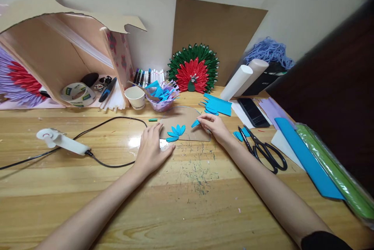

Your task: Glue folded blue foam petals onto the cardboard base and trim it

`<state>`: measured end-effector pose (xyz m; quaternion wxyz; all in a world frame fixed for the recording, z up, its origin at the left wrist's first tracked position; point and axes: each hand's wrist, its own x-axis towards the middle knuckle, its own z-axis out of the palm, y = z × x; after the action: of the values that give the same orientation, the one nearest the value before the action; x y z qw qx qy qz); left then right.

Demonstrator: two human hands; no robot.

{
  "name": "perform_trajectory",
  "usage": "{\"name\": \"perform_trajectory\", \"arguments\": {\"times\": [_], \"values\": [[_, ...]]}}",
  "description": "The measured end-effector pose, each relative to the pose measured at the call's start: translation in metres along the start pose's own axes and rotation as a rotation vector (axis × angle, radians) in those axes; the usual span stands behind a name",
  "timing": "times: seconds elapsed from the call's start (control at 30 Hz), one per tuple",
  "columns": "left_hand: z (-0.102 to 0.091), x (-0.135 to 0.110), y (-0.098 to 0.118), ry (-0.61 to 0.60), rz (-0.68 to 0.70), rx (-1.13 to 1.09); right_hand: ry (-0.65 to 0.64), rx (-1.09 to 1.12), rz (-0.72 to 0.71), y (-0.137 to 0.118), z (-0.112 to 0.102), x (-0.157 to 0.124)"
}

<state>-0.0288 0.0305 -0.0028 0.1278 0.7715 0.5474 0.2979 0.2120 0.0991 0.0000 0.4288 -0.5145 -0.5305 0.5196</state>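
A piece of brown cardboard (pixel 187 115) with a rounded top lies flat on the wooden table. Near its lower left, several blue paper petals (pixel 177 131) are fanned out. My left hand (pixel 153 145) rests at the cardboard's left edge with its fingers spread, holding nothing. Over the right part of the cardboard, my right hand (pixel 214 125) pinches a single blue paper petal (pixel 195 123) between thumb and fingers. Fringed blue paper (pixel 219 104) lies just behind that hand, and black-handled scissors (pixel 264 148) lie to its right, close to more cut blue pieces (pixel 238 136).
A white glue gun (pixel 66 143) with a looping black cord lies at left. Behind are a paper cup (pixel 136 98), a bowl of paper scraps (pixel 160 104), markers (pixel 150 76) and a red-green paper peacock (pixel 193 71). A phone (pixel 254 112) and paper rolls (pixel 237 82) are at right.
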Motion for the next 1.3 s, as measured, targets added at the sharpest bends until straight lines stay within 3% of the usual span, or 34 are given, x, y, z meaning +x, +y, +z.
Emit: {"name": "perform_trajectory", "arguments": {"times": [0.2,0.6,0.77,0.97,1.3], "values": [[0.002,-0.001,-0.001,0.010,-0.030,0.043,0.018,0.046,-0.023,0.008,-0.003,0.003],[0.001,-0.002,0.002,-0.008,-0.056,0.137,-0.099,-0.052,-0.043,-0.002,-0.002,0.000],[-0.002,-0.002,0.006,-0.069,-0.066,0.192,-0.133,-0.092,-0.057,-0.003,-0.003,0.002],[-0.003,-0.001,0.008,-0.084,-0.066,0.206,-0.237,-0.093,0.016,-0.003,0.005,-0.010],[-0.003,-0.002,0.007,-0.098,-0.073,0.191,-0.194,-0.204,-0.005,0.002,0.009,-0.012]]}}
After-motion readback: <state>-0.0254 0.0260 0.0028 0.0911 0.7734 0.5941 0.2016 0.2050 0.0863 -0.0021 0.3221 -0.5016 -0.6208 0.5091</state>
